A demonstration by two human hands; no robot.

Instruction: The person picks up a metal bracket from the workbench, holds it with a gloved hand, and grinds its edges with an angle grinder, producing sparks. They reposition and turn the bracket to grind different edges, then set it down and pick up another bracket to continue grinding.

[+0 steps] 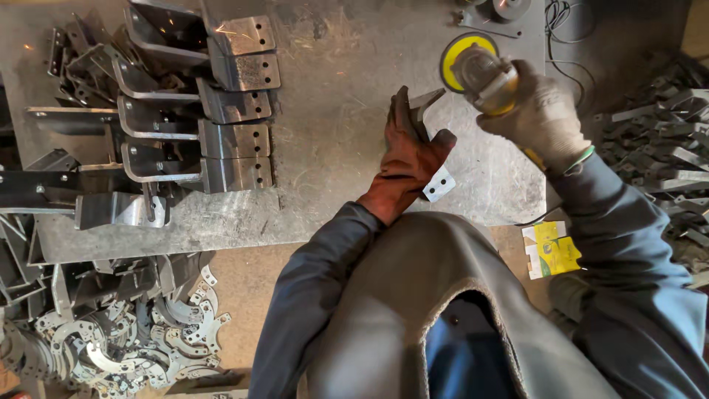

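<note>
The left hand (408, 159), in a rust-brown glove, grips a bent steel bracket (430, 140) and holds it upright on the grey metal bench (332, 125); the bracket's lower flange, with two holes, sticks out below the palm. The right hand (543, 111), in a pale grey glove, clasps an angle grinder (480, 70) whose yellow-rimmed disc sits just beside the bracket's upper end. On the bench's left side lies a stack of finished brackets (214, 111), their drilled flanges lined up in a column. On the floor below, a heap of curved flat plates (140, 340) lies spread out, and a yellow carton (550, 251) rests near the right sleeve
</note>
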